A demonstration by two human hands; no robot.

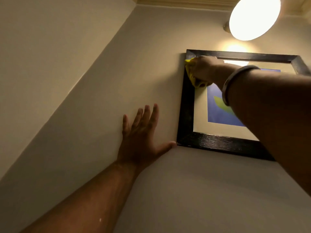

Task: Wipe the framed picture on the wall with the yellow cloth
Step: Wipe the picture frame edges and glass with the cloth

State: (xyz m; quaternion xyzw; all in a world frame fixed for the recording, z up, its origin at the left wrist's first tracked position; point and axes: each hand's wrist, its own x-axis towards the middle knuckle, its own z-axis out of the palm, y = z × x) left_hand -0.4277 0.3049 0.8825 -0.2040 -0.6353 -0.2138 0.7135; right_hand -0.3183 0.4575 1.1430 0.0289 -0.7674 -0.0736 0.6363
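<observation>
A framed picture (pixel 186 115) with a wide black frame, cream mat and blue-and-green print hangs high on the wall at the right. My right hand (pixel 204 68) presses a bunched yellow cloth (pixel 191 74) against the frame's upper left corner. A metal bangle sits on that wrist, and the forearm hides the picture's right part. My left hand (pixel 143 132) lies flat on the wall, fingers spread, with the thumb tip touching the frame's lower left corner.
A lit round lamp (pixel 254 15) glows just above the picture at the top right, reflecting on the glass. A sloped wall surface (pixel 50 64) runs diagonally on the left. A wooden ceiling edge (pixel 185 0) shows at the top.
</observation>
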